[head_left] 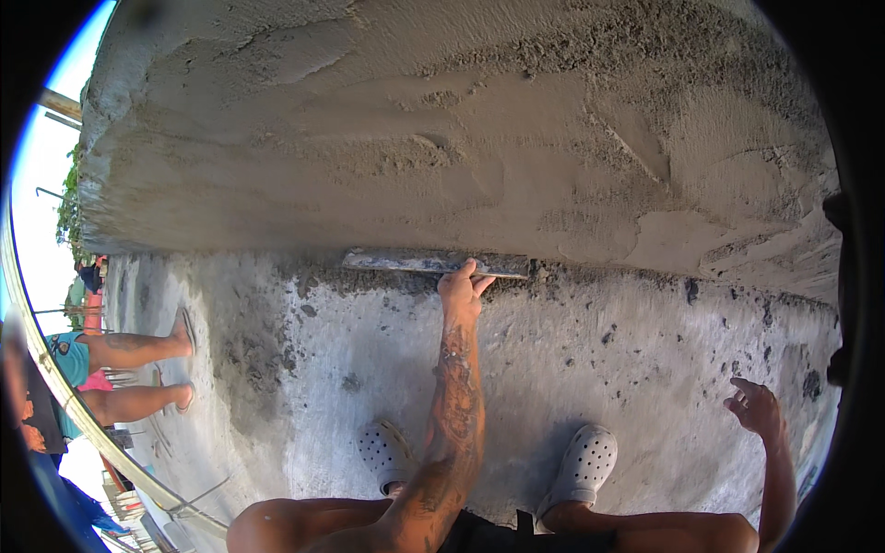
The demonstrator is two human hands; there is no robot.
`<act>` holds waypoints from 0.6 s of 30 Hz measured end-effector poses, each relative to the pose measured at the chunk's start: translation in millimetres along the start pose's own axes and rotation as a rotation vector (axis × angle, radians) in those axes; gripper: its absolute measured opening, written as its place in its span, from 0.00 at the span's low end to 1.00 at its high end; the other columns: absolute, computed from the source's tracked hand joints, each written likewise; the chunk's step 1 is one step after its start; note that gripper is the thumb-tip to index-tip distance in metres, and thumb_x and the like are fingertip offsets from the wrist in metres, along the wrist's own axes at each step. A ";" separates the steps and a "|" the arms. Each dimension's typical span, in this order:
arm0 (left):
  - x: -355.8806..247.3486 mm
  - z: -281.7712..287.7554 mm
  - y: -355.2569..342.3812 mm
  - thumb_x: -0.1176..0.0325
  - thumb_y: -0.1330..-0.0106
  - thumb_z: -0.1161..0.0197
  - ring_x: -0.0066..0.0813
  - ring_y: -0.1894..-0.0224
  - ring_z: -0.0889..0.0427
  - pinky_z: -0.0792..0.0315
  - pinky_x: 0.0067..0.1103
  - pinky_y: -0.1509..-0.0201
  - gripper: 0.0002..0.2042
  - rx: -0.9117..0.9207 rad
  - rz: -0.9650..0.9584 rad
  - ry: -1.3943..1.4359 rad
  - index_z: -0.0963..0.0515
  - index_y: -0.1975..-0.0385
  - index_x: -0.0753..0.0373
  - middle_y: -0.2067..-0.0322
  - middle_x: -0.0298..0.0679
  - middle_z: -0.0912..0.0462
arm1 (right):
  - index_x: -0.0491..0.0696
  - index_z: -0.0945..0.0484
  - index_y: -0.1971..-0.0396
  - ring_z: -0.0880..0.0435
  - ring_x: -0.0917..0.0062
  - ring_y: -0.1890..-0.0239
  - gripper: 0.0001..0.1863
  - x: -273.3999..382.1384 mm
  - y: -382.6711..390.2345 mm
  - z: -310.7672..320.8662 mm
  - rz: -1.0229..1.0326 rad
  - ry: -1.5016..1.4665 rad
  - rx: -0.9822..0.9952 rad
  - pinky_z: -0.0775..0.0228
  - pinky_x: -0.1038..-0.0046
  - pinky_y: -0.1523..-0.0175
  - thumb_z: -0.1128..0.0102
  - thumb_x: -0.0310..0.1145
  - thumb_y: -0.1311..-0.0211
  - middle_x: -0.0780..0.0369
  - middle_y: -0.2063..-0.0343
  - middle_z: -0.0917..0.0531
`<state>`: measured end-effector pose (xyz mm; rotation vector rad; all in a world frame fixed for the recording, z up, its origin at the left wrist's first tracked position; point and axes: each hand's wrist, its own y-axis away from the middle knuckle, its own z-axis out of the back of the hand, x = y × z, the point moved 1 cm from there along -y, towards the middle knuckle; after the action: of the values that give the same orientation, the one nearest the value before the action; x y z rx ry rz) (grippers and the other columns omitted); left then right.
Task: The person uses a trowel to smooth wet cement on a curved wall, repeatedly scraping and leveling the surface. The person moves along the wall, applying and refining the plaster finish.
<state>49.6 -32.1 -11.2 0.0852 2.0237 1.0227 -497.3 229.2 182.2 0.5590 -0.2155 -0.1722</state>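
My left hand (460, 288), at the end of a tattooed forearm, is closed on a long flat plastering trowel (396, 263). The trowel's narrow, mortar-smeared edge shows along the base of a wet mortar surface (369, 194), where it meets the pale floor. My fingers hide part of the trowel. Off to the right, my right hand (760, 407) is held out past my knee. Its fingers are apart, partly bent, with nothing in them.
Mortar crumbs dot the concrete floor (369, 341). My feet in white clogs (586, 463) stand below the trowel. At the left, another person's bare legs (138, 348) show in sandals, and a pale curved band (101, 433) crosses the view.
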 end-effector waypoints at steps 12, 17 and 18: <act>-75.8 -33.9 75.8 0.78 0.33 0.36 0.30 0.72 0.20 0.10 0.37 0.57 0.06 0.018 -0.196 0.032 0.26 0.66 0.73 0.69 0.41 0.23 | 0.43 0.21 0.47 0.12 0.61 0.67 0.29 23.0 -7.1 13.8 0.059 -0.027 -0.016 0.20 0.63 0.60 0.29 0.47 0.42 0.52 0.67 0.12; -92.6 -39.7 88.9 0.77 0.34 0.35 0.31 0.75 0.19 0.10 0.35 0.62 0.11 0.055 -0.231 0.038 0.32 0.73 0.68 0.70 0.44 0.23 | 0.44 0.21 0.47 0.12 0.61 0.67 0.29 26.2 -7.7 15.6 0.085 -0.027 -0.032 0.20 0.63 0.59 0.29 0.47 0.42 0.53 0.67 0.12; -93.7 -41.3 91.8 0.76 0.34 0.34 0.31 0.76 0.19 0.09 0.35 0.63 0.14 0.049 -0.237 0.038 0.34 0.76 0.65 0.71 0.45 0.23 | 0.44 0.21 0.47 0.12 0.61 0.67 0.29 25.6 -6.7 14.9 0.087 -0.011 -0.018 0.20 0.63 0.59 0.29 0.47 0.41 0.53 0.67 0.12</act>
<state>53.6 -34.8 126.2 -0.1466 2.0368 0.8316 -477.1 210.5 194.9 0.5300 -0.2482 -0.0927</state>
